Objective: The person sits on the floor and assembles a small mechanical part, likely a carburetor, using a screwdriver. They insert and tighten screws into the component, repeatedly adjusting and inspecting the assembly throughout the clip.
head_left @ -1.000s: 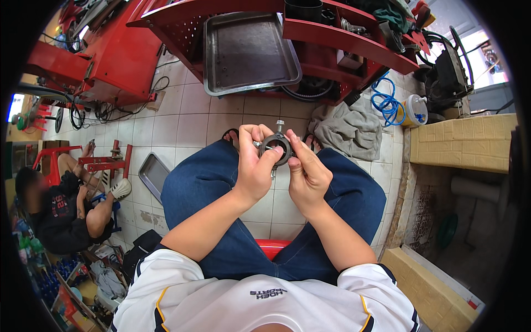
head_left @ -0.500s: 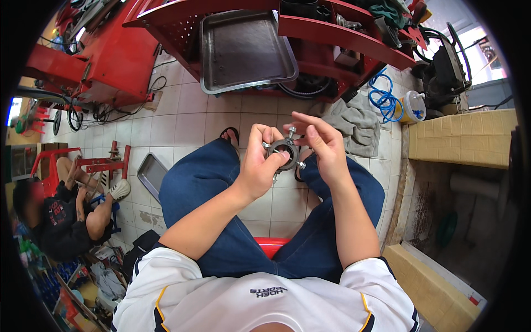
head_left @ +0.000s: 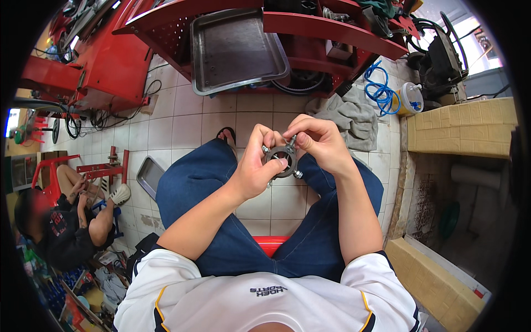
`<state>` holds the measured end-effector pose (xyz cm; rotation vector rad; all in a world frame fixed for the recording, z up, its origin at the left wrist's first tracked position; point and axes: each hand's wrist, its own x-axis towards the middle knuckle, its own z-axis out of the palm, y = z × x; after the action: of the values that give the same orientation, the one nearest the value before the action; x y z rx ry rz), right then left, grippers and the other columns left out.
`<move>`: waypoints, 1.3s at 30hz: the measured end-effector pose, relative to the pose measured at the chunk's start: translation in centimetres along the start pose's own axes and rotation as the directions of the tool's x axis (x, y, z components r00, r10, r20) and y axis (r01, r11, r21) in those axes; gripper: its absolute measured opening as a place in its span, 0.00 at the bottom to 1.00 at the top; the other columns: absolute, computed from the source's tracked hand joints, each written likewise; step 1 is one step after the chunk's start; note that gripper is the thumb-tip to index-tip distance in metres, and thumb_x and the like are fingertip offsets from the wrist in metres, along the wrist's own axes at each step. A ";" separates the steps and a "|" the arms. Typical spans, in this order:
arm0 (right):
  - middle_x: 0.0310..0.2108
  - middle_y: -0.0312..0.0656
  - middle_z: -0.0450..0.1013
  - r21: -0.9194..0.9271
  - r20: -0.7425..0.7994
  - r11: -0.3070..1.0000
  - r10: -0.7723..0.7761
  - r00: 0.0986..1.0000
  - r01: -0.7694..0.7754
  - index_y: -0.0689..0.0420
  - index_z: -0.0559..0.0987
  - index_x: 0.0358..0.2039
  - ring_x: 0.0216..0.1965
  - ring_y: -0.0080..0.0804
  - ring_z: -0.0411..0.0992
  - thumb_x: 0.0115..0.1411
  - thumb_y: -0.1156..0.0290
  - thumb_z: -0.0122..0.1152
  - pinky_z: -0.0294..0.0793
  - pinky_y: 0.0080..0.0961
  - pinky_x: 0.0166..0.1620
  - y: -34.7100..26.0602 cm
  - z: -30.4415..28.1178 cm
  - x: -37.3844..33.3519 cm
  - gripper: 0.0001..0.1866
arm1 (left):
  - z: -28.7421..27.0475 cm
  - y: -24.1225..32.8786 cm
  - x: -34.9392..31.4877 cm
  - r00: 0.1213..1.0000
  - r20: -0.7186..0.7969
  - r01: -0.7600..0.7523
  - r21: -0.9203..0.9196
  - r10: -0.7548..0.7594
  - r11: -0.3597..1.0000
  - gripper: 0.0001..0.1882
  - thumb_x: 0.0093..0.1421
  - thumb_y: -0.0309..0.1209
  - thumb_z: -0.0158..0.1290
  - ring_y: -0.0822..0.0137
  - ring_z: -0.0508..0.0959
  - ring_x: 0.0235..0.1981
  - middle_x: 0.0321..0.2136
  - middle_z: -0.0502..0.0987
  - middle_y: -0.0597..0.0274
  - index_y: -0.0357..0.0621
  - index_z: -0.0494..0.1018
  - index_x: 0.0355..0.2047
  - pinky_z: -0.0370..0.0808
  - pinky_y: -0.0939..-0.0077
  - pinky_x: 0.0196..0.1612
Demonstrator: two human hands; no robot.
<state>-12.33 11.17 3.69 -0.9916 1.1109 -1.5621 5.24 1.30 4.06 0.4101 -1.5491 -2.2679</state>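
Note:
Between my knees I hold a dark metal ring (head_left: 291, 167) with several bolts sticking out around its rim. My left hand (head_left: 255, 165) is closed on the ring's left side, its thumb lying across the opening. The thumb and fingers of my right hand (head_left: 322, 145) pinch the bolt (head_left: 292, 140) at the top of the ring. Another bolt (head_left: 298, 174) points out at the lower right, apart from both hands. Part of the ring is hidden behind my left fingers.
Ahead stands a red tool cart (head_left: 326, 33) with a metal tray (head_left: 238, 55) jutting from it. A grey cloth (head_left: 354, 124) and a blue hose (head_left: 381, 91) lie ahead right. Another tray (head_left: 148, 176) rests on the tiles at left, near a seated person (head_left: 61, 221).
My right fingers have come down from above the ring and closed on its top bolt. The ring has turned slightly in my left hand. My view has shifted a little.

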 end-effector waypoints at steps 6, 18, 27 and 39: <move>0.39 0.38 0.75 -0.047 -0.070 0.996 0.074 0.995 -0.078 0.62 0.82 0.43 0.40 0.22 0.73 0.63 0.56 0.68 0.74 0.20 0.41 -0.7 0.2 -0.2 0.20 | -0.4 -0.2 0.1 1.000 0.024 0.011 -0.019 -0.010 1.000 0.19 0.57 0.21 0.52 0.76 0.63 0.35 0.36 0.64 0.62 0.47 0.52 0.39 0.67 0.81 0.40; 0.20 0.32 0.73 -0.127 0.103 0.885 0.462 0.881 -0.449 0.61 0.79 0.28 0.22 0.16 0.70 0.63 0.57 0.68 0.67 0.17 0.25 -3.6 0.9 -2.2 0.18 | -1.0 -0.1 0.4 0.998 -0.041 -0.057 -0.008 0.057 0.998 0.19 0.57 0.20 0.51 0.78 0.62 0.33 0.36 0.64 0.61 0.47 0.52 0.39 0.65 0.82 0.37; 0.20 0.32 0.74 -0.183 0.095 0.890 0.439 0.894 -0.418 0.60 0.79 0.27 0.22 0.16 0.72 0.63 0.60 0.69 0.68 0.15 0.24 -3.4 0.8 -2.5 0.16 | -0.9 -0.2 0.3 1.000 -0.023 -0.003 0.007 0.003 1.000 0.18 0.57 0.20 0.51 0.78 0.62 0.33 0.35 0.64 0.61 0.46 0.52 0.39 0.65 0.81 0.36; 0.17 0.34 0.75 -0.197 0.064 0.913 0.375 0.925 -0.357 0.61 0.79 0.24 0.19 0.16 0.73 0.60 0.65 0.70 0.69 0.14 0.23 -3.2 1.3 -2.6 0.14 | -1.1 0.3 0.3 1.000 -0.010 0.008 -0.008 -0.008 1.000 0.18 0.58 0.20 0.51 0.79 0.63 0.31 0.34 0.64 0.62 0.45 0.52 0.38 0.64 0.82 0.34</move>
<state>-11.27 13.91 6.85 -0.9061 1.3011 -1.1119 5.50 0.14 3.98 0.4253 -1.5351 -2.2737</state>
